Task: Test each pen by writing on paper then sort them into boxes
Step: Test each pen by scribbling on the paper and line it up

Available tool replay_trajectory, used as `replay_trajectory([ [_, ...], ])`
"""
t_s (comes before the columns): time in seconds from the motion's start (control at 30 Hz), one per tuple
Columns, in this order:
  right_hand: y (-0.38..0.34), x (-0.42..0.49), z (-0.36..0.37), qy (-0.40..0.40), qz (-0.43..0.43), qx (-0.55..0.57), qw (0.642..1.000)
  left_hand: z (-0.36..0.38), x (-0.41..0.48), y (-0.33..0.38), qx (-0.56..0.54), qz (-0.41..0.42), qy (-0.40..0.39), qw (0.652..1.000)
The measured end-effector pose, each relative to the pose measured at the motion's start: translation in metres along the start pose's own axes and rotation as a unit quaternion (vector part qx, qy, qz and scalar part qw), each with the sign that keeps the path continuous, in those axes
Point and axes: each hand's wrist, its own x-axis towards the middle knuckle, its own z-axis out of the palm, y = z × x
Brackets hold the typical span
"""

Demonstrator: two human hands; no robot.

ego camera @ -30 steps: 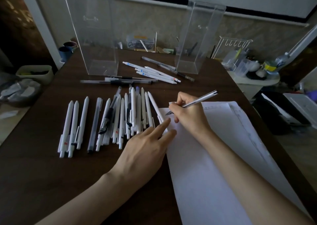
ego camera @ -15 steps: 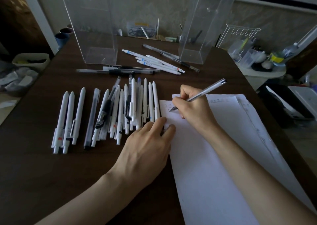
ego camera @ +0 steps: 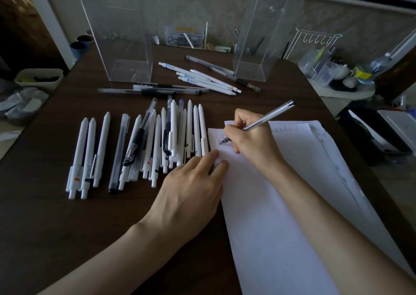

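— What carries it all?
— A dark counter (ego camera: 56,227). White paper (ego camera: 281,216) lies on its right half, square under the writing arm.
— The boxes?
— A left box (ego camera: 117,35) and a right box (ego camera: 265,35), tall and clear, stand at the far edge. They look empty, though the glare makes that hard to swear to. Some loose pens (ego camera: 202,80) lie before them, likely tested and waiting to go in.
— The untested ones?
— I'd judge those are the row of pens (ego camera: 157,141) just left of the sheet, within easy reach.
— And the hands?
— The left hand (ego camera: 191,193) lies flat, grip slack, fingertips pressing the paper's edge so it won't slide. The right hand (ego camera: 254,141) has its grip closed round a silver pen (ego camera: 267,119), tip on the top corner beside faint marks: mid-test.
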Motion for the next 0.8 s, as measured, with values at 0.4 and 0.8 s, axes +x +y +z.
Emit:
replay_trajectory([
  [0.4, -0.001, 0.001, -0.005, 0.019, -0.024, 0.055, 0.998, -0.005, 0.002, -0.004, -0.128, -0.049, 0.093, 0.986],
  [0.8, -0.02, -0.006, -0.01, -0.073, -0.013, 0.357, 0.931, -0.014, 0.004, -0.006, -0.188, -0.118, 0.131, 0.966],
])
